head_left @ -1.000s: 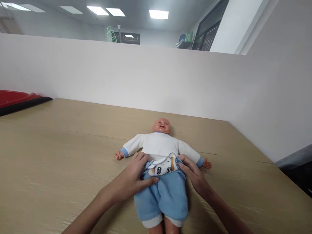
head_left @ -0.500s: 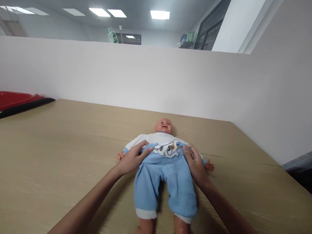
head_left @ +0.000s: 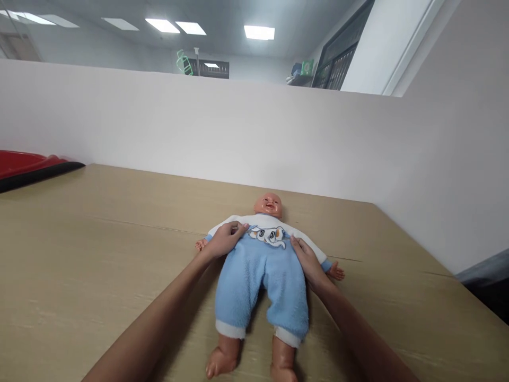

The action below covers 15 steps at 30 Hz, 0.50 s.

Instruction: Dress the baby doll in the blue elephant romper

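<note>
A pinch on either side

From the head camera, our only view, we see a doll lying on its back on a tabletop, its head toward the wall and its feet toward us. It wears a white top and blue trousers, whose upper edge crosses the chest, over the top.

We judge the step in hand to be drawing that edge up and spreading it evenly over the chest (the two hands sit at nearly the same height, which suggests a balanced pull). The next move, as we read it, calls for a gentle, level tug, with care not to drag the edge down on release.

The left hand has thumb and fingers nearly together on one upper corner of the trousers, just beside the printed animal face. The right hand pinches the opposite corner likewise. The trousers thus lie between both sets of fingers, touching each; how much cloth is tucked behind them, we cannot tell.
</note>
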Each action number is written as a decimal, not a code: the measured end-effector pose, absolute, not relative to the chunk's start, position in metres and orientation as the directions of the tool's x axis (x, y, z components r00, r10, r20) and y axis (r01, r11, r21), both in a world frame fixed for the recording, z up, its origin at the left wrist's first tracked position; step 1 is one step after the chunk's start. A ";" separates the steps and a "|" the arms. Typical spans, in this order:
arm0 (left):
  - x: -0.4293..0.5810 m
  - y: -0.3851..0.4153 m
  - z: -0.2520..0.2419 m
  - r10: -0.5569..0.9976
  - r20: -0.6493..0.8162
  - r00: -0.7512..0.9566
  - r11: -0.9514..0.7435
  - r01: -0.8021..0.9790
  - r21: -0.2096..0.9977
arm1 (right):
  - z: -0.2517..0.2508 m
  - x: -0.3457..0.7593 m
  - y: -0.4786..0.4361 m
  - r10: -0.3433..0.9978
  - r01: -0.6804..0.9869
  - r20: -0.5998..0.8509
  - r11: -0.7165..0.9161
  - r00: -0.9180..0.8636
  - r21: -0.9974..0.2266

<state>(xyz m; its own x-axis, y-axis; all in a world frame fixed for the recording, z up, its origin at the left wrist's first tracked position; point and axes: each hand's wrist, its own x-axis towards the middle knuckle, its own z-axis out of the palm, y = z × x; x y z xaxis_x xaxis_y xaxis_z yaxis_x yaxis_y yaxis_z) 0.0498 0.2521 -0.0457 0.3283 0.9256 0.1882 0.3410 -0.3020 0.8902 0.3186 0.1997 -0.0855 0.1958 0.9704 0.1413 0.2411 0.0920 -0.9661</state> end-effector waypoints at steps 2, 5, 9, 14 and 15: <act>0.046 0.252 -0.051 0.922 0.142 0.360 -0.266 0.323 0.908 | -0.090 0.322 0.196 0.980 0.241 0.117 0.076 0.161 -0.967; 0.034 0.243 -0.062 0.913 0.086 0.398 -0.214 0.288 0.934 | -0.094 0.333 0.184 0.991 0.254 0.086 0.059 0.098 -0.965; 0.015 0.229 -0.070 0.878 0.042 0.477 -0.185 0.256 0.949 | -0.094 0.351 0.167 0.999 0.273 0.053 0.052 -0.003 -0.960; -0.004 0.217 -0.061 0.769 0.055 0.637 -0.263 0.237 0.935 | -0.089 0.361 0.151 0.985 0.258 0.035 0.078 -0.168 -0.963; -0.007 0.216 -0.060 0.735 0.066 0.675 -0.294 0.229 0.928 | -0.089 0.360 0.148 0.981 0.258 0.030 0.080 -0.193 -0.963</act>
